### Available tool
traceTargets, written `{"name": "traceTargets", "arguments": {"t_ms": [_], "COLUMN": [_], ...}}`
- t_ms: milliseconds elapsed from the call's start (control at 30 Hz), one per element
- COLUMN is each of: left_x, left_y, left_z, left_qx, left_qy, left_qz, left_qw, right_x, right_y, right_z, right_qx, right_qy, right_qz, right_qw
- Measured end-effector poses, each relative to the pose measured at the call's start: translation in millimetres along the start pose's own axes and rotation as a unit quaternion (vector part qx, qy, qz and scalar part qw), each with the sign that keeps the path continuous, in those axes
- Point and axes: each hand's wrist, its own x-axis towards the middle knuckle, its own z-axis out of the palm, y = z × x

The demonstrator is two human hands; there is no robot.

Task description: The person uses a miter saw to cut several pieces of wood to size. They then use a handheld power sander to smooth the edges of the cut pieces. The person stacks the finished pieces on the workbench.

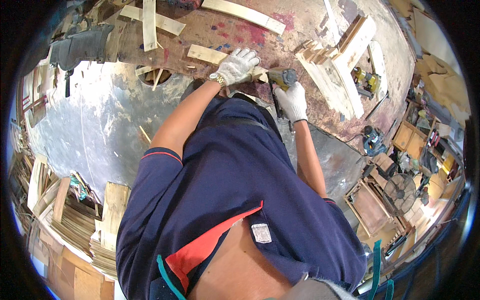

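My left hand (240, 67), in a whitish work glove with a gold watch at the wrist, lies on a pale wooden strip (206, 54) near the bench's front edge. Its fingers are stretched out, and the palm hides part of the strip. My right hand (292, 100), gloved too, is closed round the handle of a dark and yellow nail gun (283, 77). The gun's head is beside the strip's right end (260, 75), just right of my left hand; whether they touch I cannot tell.
Further wooden strips (245, 16) lie across the stained workbench (295, 42). At right stands a stack of joined wooden pieces (332, 80), with a yellow and black tool (367, 80) beside it. A fan (400, 192) is at lower right; stacked boards (75, 230) are at lower left.
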Motion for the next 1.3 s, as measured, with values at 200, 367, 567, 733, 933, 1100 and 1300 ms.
{"name": "traceTargets", "arguments": {"t_ms": [200, 367, 567, 733, 933, 1100, 1300], "left_x": [-0.2, 0.0, 1.9, -0.4, 2.2, 1.2, 1.3], "left_y": [2.7, 4.7, 5.7, 1.7, 3.1, 5.8, 8.2], "left_z": [-10.3, -15.5, -20.2, -2.7, -12.6, -16.6, -24.9], "left_qx": [-0.028, -0.043, -0.025, -0.001, 0.006, -0.004, -0.026], "left_qy": [-0.033, -0.056, -0.070, -0.061, -0.085, -0.080, -0.097], "left_qz": [-0.016, -0.027, -0.036, -0.027, -0.026, -0.031, -0.041], "left_qw": [0.999, 0.997, 0.997, 0.998, 0.996, 0.996, 0.994], "right_x": [-9.3, -9.6, -12.0, -10.5, -8.6, -6.5, -12.4], "right_y": [28.5, 18.7, -5.5, -12.4, -20.0, 0.0, 12.8], "right_z": [-1.2, 8.4, 3.0, 12.1, 12.3, -2.1, -5.3], "right_qx": [0.041, 0.009, -0.005, 0.001, 0.012, 0.016, 0.028], "right_qy": [0.008, -0.007, -0.019, -0.025, -0.004, 0.012, -0.019], "right_qz": [0.014, 0.007, -0.006, -0.028, -0.003, 0.033, 0.065], "right_qw": [0.999, 1.000, 1.000, 0.999, 1.000, 0.999, 0.997]}}
